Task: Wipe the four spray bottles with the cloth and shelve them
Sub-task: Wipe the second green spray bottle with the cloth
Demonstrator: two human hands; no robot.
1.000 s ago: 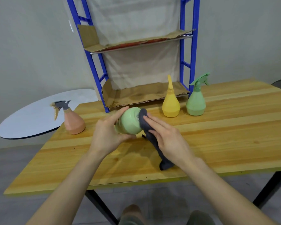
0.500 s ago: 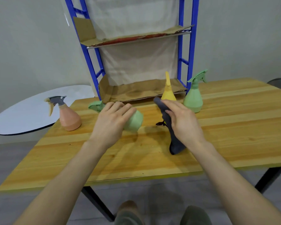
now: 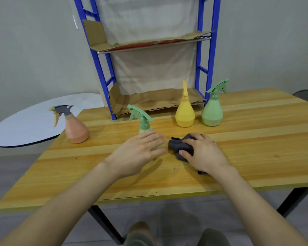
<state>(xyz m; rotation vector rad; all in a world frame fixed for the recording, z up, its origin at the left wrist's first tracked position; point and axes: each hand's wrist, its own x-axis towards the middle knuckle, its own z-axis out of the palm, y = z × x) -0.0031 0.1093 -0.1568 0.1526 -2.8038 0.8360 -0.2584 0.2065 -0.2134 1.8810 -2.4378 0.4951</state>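
Tipped half a second ago, now upright on table [image 3: 256,139]: near green bottle [image 3: 142,119], lower body hidden behind left hand [image 3: 140,151], fingers straight and laid against it. Lowered too: right hand [image 3: 201,153], clutching bunched cloth [image 3: 178,145] on table just beside, cloth's rear end covered. Unmoved before shelf [image 3: 156,102]: yellow bottle [image 3: 185,112], far green bottle [image 3: 212,110]. Well left: pink bottle [image 3: 75,128].

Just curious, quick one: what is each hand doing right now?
Left hand: open, straight fingers against the near green bottle.
Right hand: holding the dark cloth.
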